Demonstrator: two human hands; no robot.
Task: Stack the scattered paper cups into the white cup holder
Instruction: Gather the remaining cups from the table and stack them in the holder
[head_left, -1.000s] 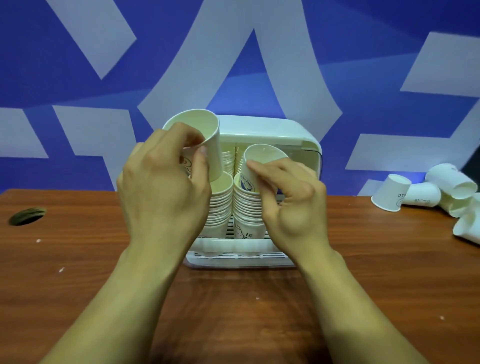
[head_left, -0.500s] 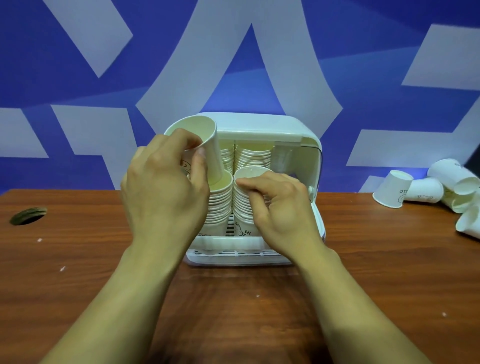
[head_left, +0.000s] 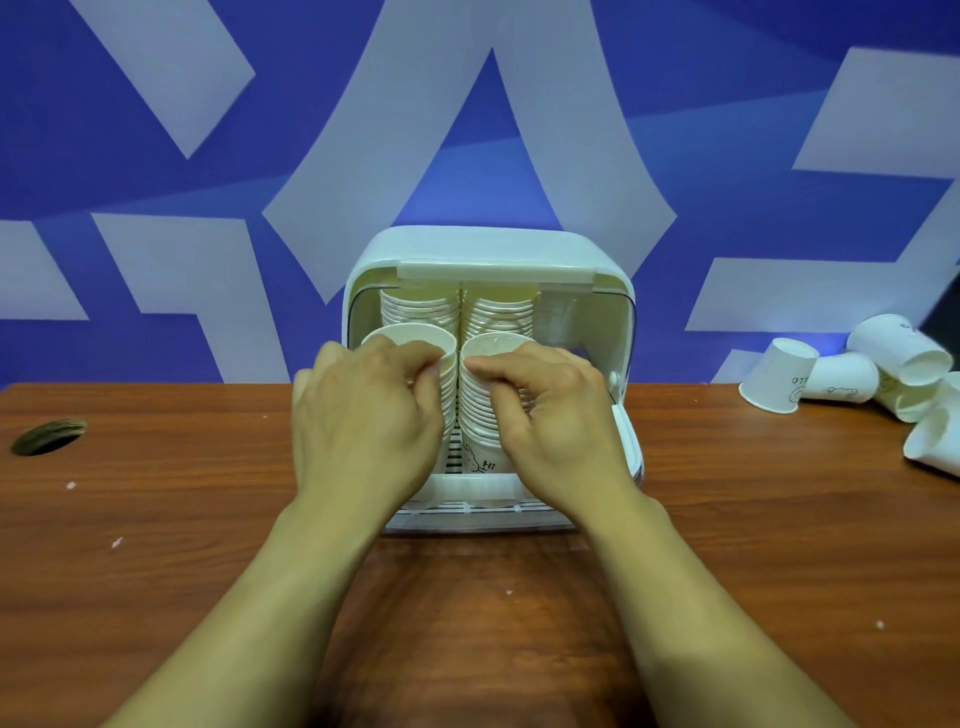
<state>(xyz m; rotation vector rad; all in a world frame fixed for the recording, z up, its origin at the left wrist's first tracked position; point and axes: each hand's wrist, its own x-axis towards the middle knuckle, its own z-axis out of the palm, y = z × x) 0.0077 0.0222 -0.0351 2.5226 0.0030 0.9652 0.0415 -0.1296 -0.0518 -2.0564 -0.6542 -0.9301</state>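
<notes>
Pinching stack-top cups (head_left: 410, 338) inside the cup holder (head_left: 493, 244), left hand (head_left: 363, 421) and right hand (head_left: 553, 415) are both engaged; scattered cups (head_left: 831, 376) are lying rightward, nearer the right hand.

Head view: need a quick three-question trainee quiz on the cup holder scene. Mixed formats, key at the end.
1. True or false: the loose cups lie on the table to the right of the cup holder.
2. The left hand grips: A) the left top cup in the holder; B) a cup lying on the table; C) nothing.
3. Fill in: the right hand pinches the rim of the right top cup, and the table hole lies to the holder's ___.
Key: 1 true; 2 A; 3 left.
</notes>
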